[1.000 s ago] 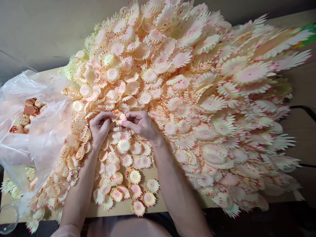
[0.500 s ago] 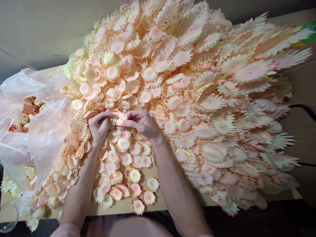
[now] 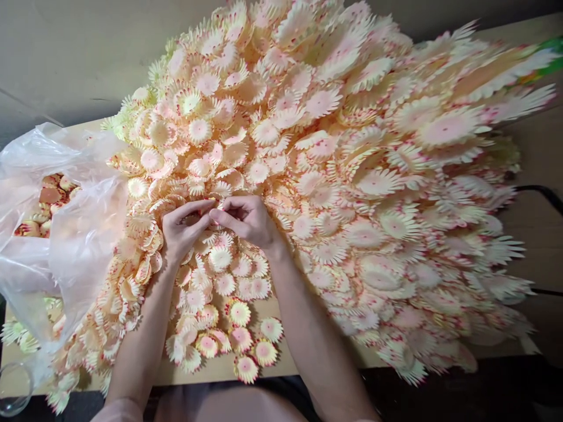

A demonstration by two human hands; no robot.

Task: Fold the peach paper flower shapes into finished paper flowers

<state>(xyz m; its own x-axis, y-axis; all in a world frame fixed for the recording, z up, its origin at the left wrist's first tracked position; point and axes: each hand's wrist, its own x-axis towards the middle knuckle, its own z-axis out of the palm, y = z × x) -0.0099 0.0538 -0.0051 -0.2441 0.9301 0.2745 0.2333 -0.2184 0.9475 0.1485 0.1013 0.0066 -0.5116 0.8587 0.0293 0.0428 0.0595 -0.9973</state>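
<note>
My left hand (image 3: 183, 227) and my right hand (image 3: 250, 223) meet over the middle of the pile, thumbs and fingertips pinched together. Between them is a small artificial flower petal disc (image 3: 219, 204), almost wholly hidden by the fingers. Around and below the hands lie many like it: a heap of fringed petal discs (image 3: 220, 258), pale yellow to cream with pink centres and red-tipped edges. Nearest my body, several separate discs (image 3: 265, 351) rest flat on the wooden table (image 3: 281, 366).
The large pile of petal discs (image 3: 378, 181) spreads to the back and right. On the left sits a clear plastic bag (image 3: 88, 223) with curled red-and-yellow pieces (image 3: 57, 193) inside. A clear round container (image 3: 16, 387) is at the lower left corner. A dark cable (image 3: 541, 190) runs at the right.
My hands have closed in on each other, the left moving slightly right and the right slightly left. The petal disc, plainly visible before, is now mostly covered by fingers.
</note>
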